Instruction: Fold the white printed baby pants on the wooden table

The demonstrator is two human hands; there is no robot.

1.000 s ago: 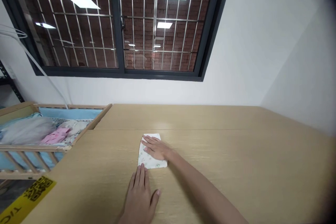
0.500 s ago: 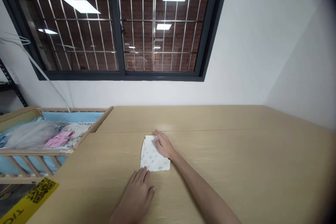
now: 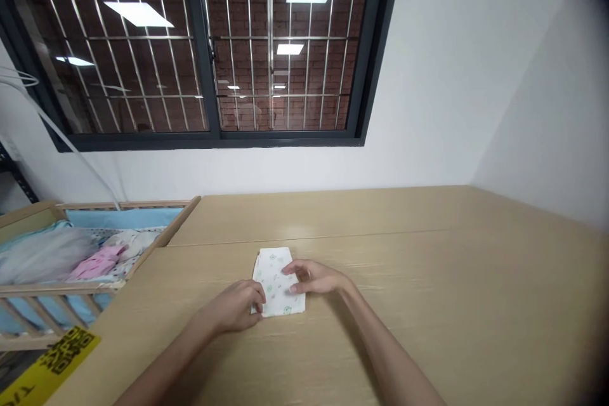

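Note:
A small folded white cloth (image 3: 276, 276) with a pale green print lies flat on the wooden tabletop (image 3: 428, 304). At its lower left edge my left hand (image 3: 235, 306) is closed, fingers curled over the fabric and thumb below them. My right hand (image 3: 316, 277) hovers at the cloth's right side, thumb and fingertips apart over the edge. Whether those right fingertips touch the fabric I cannot tell.
To the left stands a wooden crib (image 3: 57, 292) with blue lining, holding a pink cloth (image 3: 99, 262) and pale bedding. A yellow label (image 3: 54, 361) is at the table's left edge. Behind are a white wall (image 3: 428, 108) and a barred window (image 3: 214, 76).
My left hand has moved up from below the cloth to its lower left edge and curled its fingers. My right hand has lifted from its top and shifted to the right side.

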